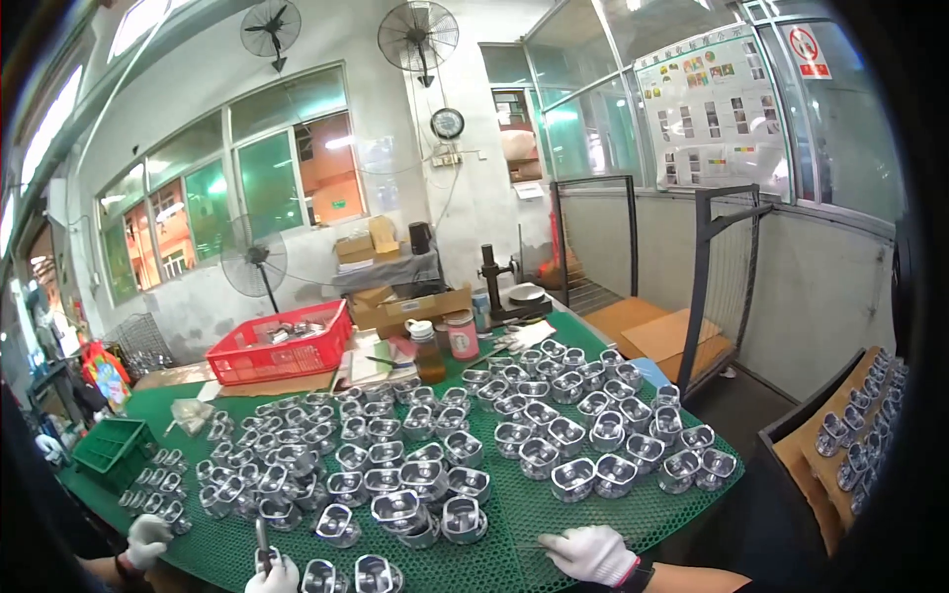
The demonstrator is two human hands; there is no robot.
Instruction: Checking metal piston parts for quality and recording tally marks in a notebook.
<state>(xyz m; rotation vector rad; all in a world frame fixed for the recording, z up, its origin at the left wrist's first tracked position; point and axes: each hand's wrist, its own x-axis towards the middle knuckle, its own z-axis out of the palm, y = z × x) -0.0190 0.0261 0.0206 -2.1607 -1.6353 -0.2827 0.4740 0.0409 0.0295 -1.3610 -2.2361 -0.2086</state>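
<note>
Two gloved hands at the near edge of a green mat covered in shiny metal cups.
Right hand lies flat, fingers together, empty; nearest cup just beyond its fingertips. Left hand pinches one thin metal tool upright, cups beside it. Cups: dozens, uncountable. One red crate far behind.

left hand cut off, wall poster unreadable
</note>
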